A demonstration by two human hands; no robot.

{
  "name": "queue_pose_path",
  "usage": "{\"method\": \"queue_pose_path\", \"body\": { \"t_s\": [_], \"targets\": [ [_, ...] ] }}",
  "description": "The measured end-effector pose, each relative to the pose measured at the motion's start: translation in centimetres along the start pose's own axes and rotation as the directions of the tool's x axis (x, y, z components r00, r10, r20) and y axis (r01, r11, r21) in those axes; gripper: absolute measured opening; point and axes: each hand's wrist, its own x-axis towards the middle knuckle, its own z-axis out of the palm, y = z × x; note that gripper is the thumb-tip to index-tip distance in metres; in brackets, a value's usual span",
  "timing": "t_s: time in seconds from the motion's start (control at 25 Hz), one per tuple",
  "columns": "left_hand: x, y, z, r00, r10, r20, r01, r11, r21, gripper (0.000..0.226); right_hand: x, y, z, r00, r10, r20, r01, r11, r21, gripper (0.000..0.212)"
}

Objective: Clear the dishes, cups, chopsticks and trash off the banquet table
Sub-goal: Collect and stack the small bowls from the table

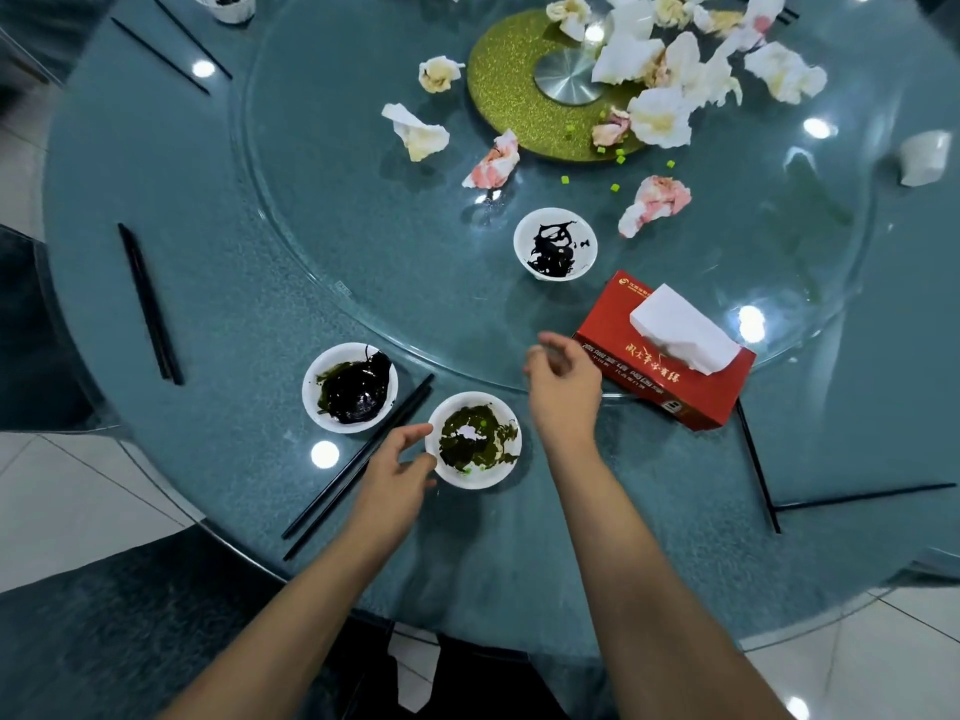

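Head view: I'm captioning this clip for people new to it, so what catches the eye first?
The heap of crumpled, stained napkins around the gold turntable centre at the far side. Then the red tissue box at the glass turntable's near edge, by the right hand. Nearest, the left hand touches a white bowl smeared green.

Glossy glass turntable (363, 210), crumpled paper napkins (660, 116), brushed metal hub (563, 77), glittery gold disc (509, 85).

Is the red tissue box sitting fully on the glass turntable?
No, the tissue box straddles the turntable edge, its near end hanging over the outer table.
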Motion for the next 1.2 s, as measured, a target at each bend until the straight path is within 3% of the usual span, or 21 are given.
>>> {"method": "queue_pose_path", "body": {
  "t_s": [0.16,0.4,0.68,1.0,1.2],
  "targets": [
    [0.1,0.0,-0.1,1.0,0.004,-0.003,-0.004,1.0,-0.011,0.034,4.1,-2.2,2.7,1.0,0.012,0.025,-0.014,0.996,0.087,0.043],
    [0.2,0.2,-0.1,1.0,-0.012,-0.008,0.012,1.0,-0.007,0.032,8.3,-2.9,4.3,0.998,0.059,0.011,-0.058,0.998,-0.018,0.058],
    [0.4,0.2,-0.1,1.0,-0.016,0.0,0.016,1.0,0.02,0.031,9.0,-3.3,3.9,0.998,0.062,-0.012,-0.063,0.993,-0.098,0.049],
    [-0.1,0.2,-0.3,1.0,0.001,0.016,-0.002,1.0,0.023,0.031,5.2,-2.3,2.2,0.978,-0.053,-0.203,0.023,0.989,-0.148,0.021],
    [-0.5,0.2,-0.2,0.999,0.012,0.035,-0.012,1.0,0.008,0.031,3.3,-1.8,1.4,0.981,-0.022,-0.192,-0.009,0.988,-0.155,0.013]
  ]
}}
